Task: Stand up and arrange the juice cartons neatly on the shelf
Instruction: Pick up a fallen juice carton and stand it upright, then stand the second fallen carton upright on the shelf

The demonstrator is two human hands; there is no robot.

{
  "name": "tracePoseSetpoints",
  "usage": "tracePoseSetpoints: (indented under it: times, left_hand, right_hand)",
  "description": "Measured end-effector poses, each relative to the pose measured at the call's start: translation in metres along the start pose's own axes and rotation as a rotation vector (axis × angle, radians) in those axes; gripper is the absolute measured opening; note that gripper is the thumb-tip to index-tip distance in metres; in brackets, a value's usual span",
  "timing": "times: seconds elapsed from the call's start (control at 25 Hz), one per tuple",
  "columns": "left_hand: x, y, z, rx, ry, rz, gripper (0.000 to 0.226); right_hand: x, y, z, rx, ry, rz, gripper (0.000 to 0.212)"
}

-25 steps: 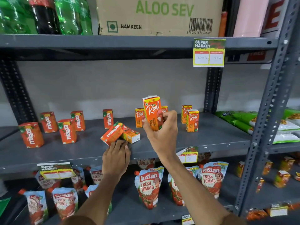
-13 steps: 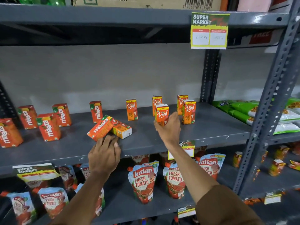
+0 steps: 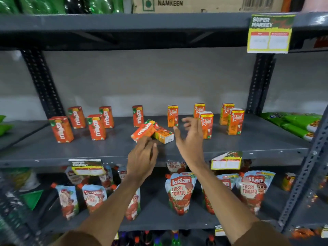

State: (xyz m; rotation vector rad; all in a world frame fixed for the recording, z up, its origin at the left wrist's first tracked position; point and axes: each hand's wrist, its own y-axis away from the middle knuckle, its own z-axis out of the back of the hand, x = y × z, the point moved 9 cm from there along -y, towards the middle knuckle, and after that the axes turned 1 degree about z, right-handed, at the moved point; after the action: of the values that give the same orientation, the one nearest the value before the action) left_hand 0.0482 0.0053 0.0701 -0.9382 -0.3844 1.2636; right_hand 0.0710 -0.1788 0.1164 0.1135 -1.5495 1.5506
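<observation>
On the grey middle shelf (image 3: 257,139) several orange Maaza cartons (image 3: 96,127) stand upright at the left and several Real cartons (image 3: 235,121) stand at the right. The Real carton (image 3: 206,124) just behind my right hand is upright. Two cartons lie on their sides in the middle: a Maaza carton (image 3: 142,130) and a yellow-ended carton (image 3: 164,134). My left hand (image 3: 142,157) rests at the shelf's front edge, fingertips touching the lying Maaza carton. My right hand (image 3: 190,139) hovers open beside the lying pair, holding nothing.
Kissan tomato pouches (image 3: 179,190) fill the shelf below. Green snack packets (image 3: 294,123) lie at the far right of the middle shelf. Price tags (image 3: 226,160) hang from the shelf edges. A steel upright (image 3: 307,167) stands at the right. A cardboard box (image 3: 195,4) sits above.
My right hand set the Real carton upright on the shelf, let go, and drew back left, open. My left hand stays at the lying Maaza carton.
</observation>
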Motion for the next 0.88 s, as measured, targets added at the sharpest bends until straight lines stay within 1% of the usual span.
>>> tracePoseSetpoints:
  times: [0.04, 0.08, 0.16, 0.24, 0.32, 0.48, 0.6, 0.72, 0.8, 0.88]
  left_hand:
    - [0.009, -0.005, 0.015, -0.041, 0.028, -0.015, 0.034]
    - [0.022, -0.011, 0.028, -0.077, 0.026, -0.020, 0.031]
    - [0.061, -0.020, 0.047, -0.080, -0.007, 0.020, 0.032]
    - [0.102, -0.021, 0.051, 0.008, -0.042, 0.085, 0.036]
    - [0.125, -0.014, 0.045, 0.110, -0.103, 0.114, 0.037]
    - [0.124, -0.016, 0.040, 0.220, -0.180, 0.118, 0.045]
    - [0.123, -0.014, 0.041, 0.261, -0.178, 0.087, 0.044]
    - [0.128, -0.012, 0.038, 0.277, -0.152, 0.095, 0.044]
    - [0.128, -0.012, 0.037, 0.263, -0.138, 0.107, 0.044]
    - [0.130, -0.013, 0.036, 0.250, -0.141, 0.112, 0.044]
  right_hand:
    - [0.013, 0.006, -0.021, 0.081, -0.072, -0.022, 0.025]
    - [0.021, 0.010, -0.041, 0.140, -0.126, -0.084, 0.017]
    - [0.022, 0.021, -0.075, 0.176, -0.216, -0.316, 0.015]
    - [0.017, 0.038, -0.103, 0.177, -0.288, -0.545, 0.018]
    - [0.019, 0.048, -0.125, 0.191, -0.274, -0.636, 0.021]
    - [0.020, 0.046, -0.145, 0.193, -0.191, -0.719, 0.024]
    - [0.022, 0.044, -0.149, 0.183, -0.146, -0.742, 0.019]
    - [0.031, 0.048, -0.148, 0.219, -0.141, -0.705, 0.020]
    - [0.041, 0.050, -0.146, 0.261, -0.183, -0.667, 0.022]
    - [0.062, 0.046, -0.138, 0.282, -0.249, -0.600, 0.016]
